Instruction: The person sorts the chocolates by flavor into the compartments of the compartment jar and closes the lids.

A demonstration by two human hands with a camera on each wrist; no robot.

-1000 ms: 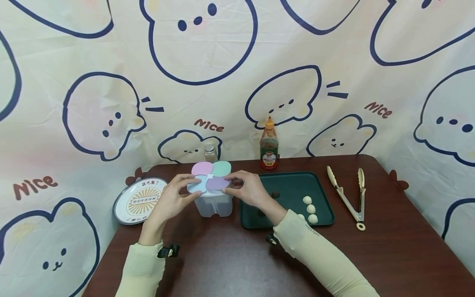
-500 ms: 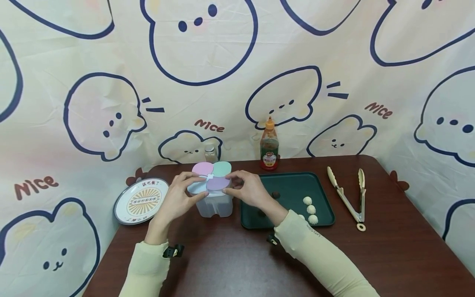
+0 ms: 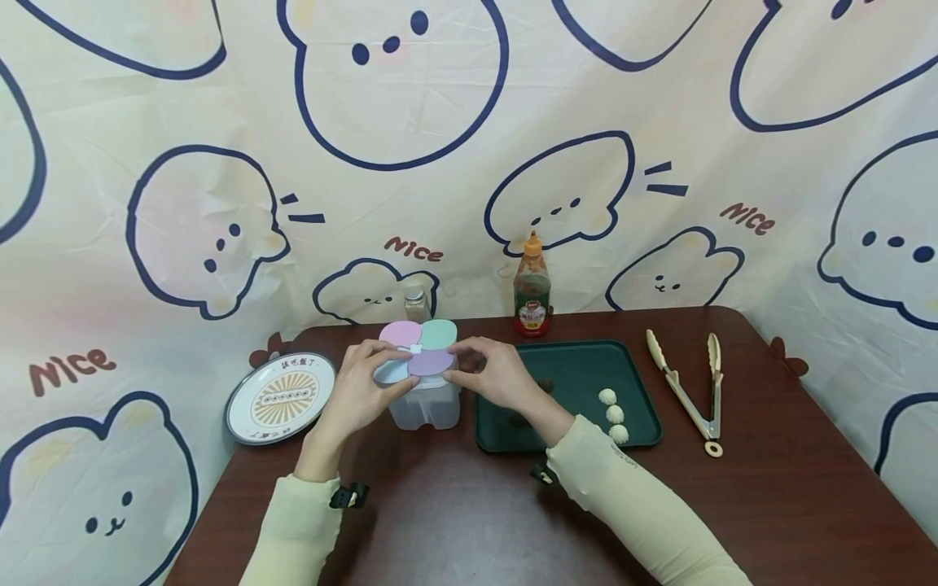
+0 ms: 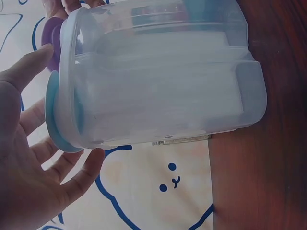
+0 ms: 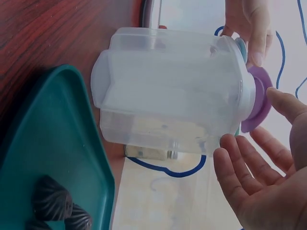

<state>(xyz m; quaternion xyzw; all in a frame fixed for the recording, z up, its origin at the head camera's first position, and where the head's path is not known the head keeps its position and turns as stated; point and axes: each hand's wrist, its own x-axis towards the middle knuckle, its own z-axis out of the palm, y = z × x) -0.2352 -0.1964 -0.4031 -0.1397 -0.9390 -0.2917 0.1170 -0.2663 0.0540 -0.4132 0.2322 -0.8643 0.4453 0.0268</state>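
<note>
A clear plastic container (image 3: 427,407) stands upright on the table, with pink, green, blue and purple petal-shaped lids. My left hand (image 3: 359,391) reaches over the blue lid (image 4: 56,115) from the left. Its thumb tip touches the edge of the purple lid (image 5: 259,98), and its index fingertip lies near the hub; part of that finger is hidden in the left wrist view. From the right, my right hand (image 3: 493,373) holds the purple lid's outer edge between thumb and index finger, its other fingers spread below the lid. Through the walls no contents show.
Right of the container, a green tray (image 3: 572,354) bears white swirled pieces (image 3: 614,414) and dark swirled pieces (image 5: 53,196). Farther right lie open tongs (image 3: 692,403). A sauce bottle (image 3: 532,293) and a small glass shaker (image 3: 416,304) stand behind; a round plate (image 3: 282,399) sits left.
My left hand has shifted right across the blue lid, bringing its thumb and index fingertip to the purple lid's edge. The right hand stays nearly still at the purple lid.
</note>
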